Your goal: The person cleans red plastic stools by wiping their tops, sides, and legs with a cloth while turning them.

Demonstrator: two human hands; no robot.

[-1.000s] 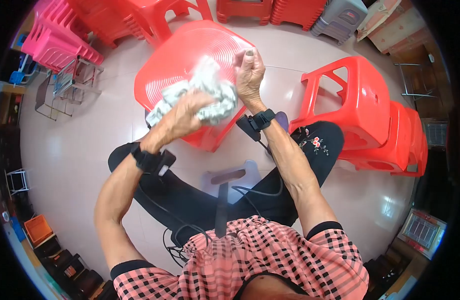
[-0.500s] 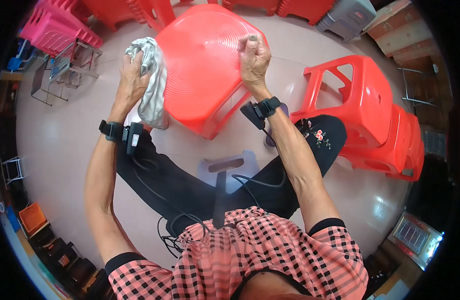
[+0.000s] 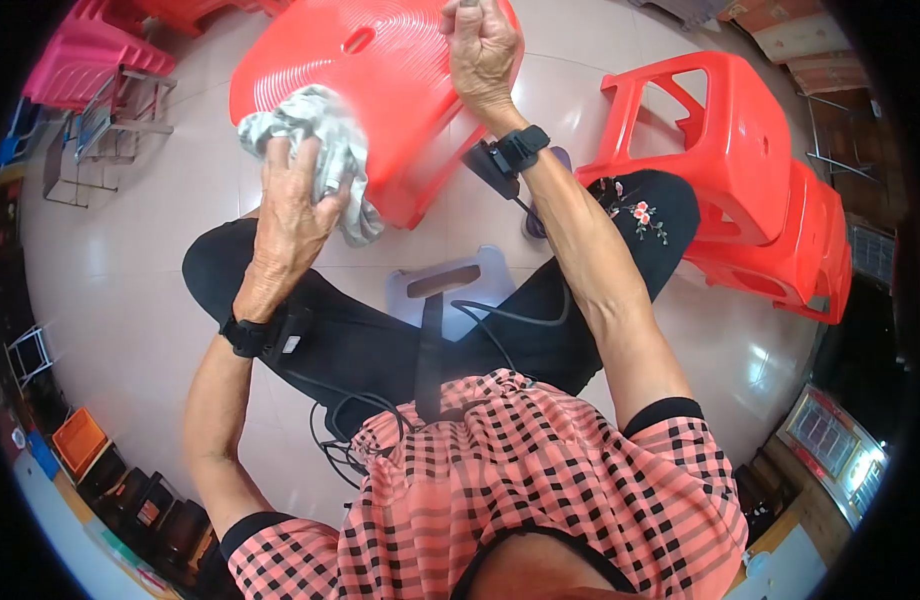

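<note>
A red plastic stool (image 3: 405,85) with a ringed seat and a slot in its middle stands tilted ahead of me. My left hand (image 3: 292,220) is closed on a crumpled pale grey-green cloth (image 3: 315,115), pressed against the near left edge of the seat. Part of the cloth hangs down past that edge. At the stool's right edge, my right hand (image 3: 483,60) is curled around the rim, thumb on the upper side; some of its fingers are hidden.
Several red stools (image 3: 745,150) lie stacked on their sides at the right. A pale stool (image 3: 450,282) with a slot is between my legs. Pink chairs (image 3: 95,60) and a metal-framed step stool (image 3: 125,115) stand at the far left. Black cables (image 3: 355,440) hang by my lap.
The stool has turned and tilted, and its centre slot now shows. My left hand has brought the cloth from the left side onto the near edge. My right hand appears higher in view.
</note>
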